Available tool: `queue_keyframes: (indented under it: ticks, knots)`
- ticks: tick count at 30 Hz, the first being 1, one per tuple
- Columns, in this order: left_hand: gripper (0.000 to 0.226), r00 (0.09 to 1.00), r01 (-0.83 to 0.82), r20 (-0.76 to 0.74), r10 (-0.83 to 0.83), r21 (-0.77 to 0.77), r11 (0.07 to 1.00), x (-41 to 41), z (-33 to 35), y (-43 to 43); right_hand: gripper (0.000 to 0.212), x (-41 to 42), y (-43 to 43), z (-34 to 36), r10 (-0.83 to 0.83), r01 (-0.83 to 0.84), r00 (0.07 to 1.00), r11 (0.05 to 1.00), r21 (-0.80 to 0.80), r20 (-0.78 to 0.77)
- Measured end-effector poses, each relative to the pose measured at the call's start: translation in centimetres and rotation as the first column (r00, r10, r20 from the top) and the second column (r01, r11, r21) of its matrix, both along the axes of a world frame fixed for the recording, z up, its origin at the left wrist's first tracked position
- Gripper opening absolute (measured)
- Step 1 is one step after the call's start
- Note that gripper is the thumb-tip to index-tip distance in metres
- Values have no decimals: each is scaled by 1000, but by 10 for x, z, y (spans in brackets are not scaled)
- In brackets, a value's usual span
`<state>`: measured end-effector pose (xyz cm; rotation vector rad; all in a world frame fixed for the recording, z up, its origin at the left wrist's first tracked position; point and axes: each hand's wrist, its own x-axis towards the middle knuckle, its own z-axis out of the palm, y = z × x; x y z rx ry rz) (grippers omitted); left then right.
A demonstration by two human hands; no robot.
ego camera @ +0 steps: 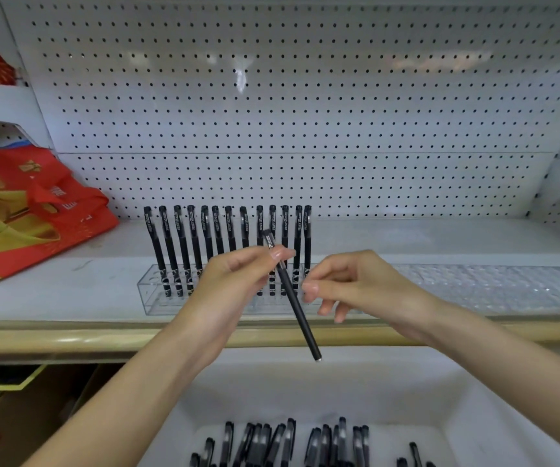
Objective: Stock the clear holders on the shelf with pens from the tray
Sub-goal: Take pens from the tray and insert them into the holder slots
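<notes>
My left hand point(238, 281) pinches a black pen point(300, 318) near its capped end, and the pen slants down to the right with its tip above the tray. My right hand point(349, 284) hovers just right of the pen, fingers loosely curled and holding nothing. Behind both hands a clear holder point(157, 298) stands on the shelf with several black pens point(184, 244) upright in its back row. A second clear holder point(494, 284) lies to the right without pens. The white tray point(406, 392) below holds several loose black pens point(282, 443).
A red and gold bag point(25, 210) lies on the shelf at left. White pegboard point(288, 112) forms the back wall. The shelf's tan front edge point(69, 342) runs across below the holders. Cardboard boxes point(19, 416) sit below at left.
</notes>
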<state>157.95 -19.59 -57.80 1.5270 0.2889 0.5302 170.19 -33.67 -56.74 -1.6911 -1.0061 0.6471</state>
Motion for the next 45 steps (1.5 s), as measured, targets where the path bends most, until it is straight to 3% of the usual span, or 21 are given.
queue_keyframes:
  ticks: [4,13,15,17,20,24,26,30,37,45]
  knots:
    - [29,999,49,11,-49,-38,998,4,4,-8,28,-9,4,-4,22,-17,997,998,61,-80]
    - [35,996,85,-2,-85,-63,994,13,8,-16,17,-7,-1,-5,40,-7,987,978,209,-154]
    - [41,999,31,-14,-31,-5,1000,14,7,-13,14,-2,-5,-3,9,18,992,978,208,-127]
    - [47,998,-46,-44,55,178,983,12,2,-8,10,10,-9,1,-68,87,993,972,218,-94]
    - [51,991,-42,-92,95,459,887,10,-11,-3,15,31,-15,13,-170,166,985,953,253,-5]
    - [56,974,61,-188,128,759,648,9,-24,-2,49,51,-12,27,-258,214,956,938,273,137]
    - [63,963,99,-221,157,827,554,9,-27,-3,53,56,-5,32,-293,225,936,924,309,194]
    - [71,950,153,-261,174,869,471,10,-28,-4,41,62,13,31,-341,219,898,894,391,277]
    - [80,936,209,-310,167,872,443,9,-32,3,42,63,30,26,-354,200,849,903,381,393]
    - [80,932,245,-348,102,812,530,8,-27,10,42,70,34,13,-254,187,868,963,192,426]
